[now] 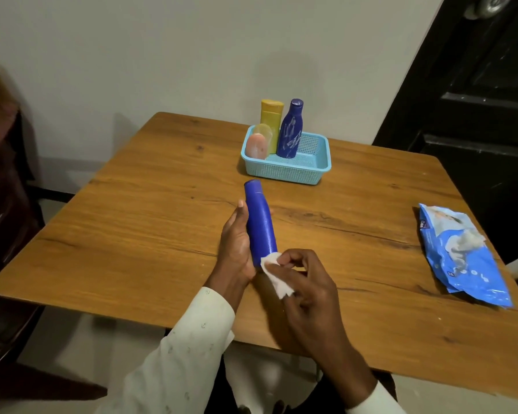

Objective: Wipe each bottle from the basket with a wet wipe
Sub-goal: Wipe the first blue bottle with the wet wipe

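The blue bottle [259, 222] is up off the worktop [150, 204], over its middle, closer to the near edge than the far one. Its cap points away toward the basket [290, 168] and its bottom end points back at the person. The left hand [237, 240] is wrapped round the side of the bottle, with the thumb up along it. The right hand [305, 282] has its fingers bunched together, pinching a small white wet wipe [274, 274]. The wipe is touching the bottom end of the bottle.

So I think the wiping of this bottle is going on now, down at its bottom end. Next, the wipe probably needs to rub up along the body to the cap, and the left hand will have to turn the bottle so every side gets a rub.

The basket sits near the far edge. In it stand a yellow bottle [271, 121], a dark blue bottle [290, 130] with pale smears on it, and a pink bottle [256, 146]. They look like they are waiting for their turn. The pack of wipes [461, 258] lies by the right edge, with a wipe poking out.
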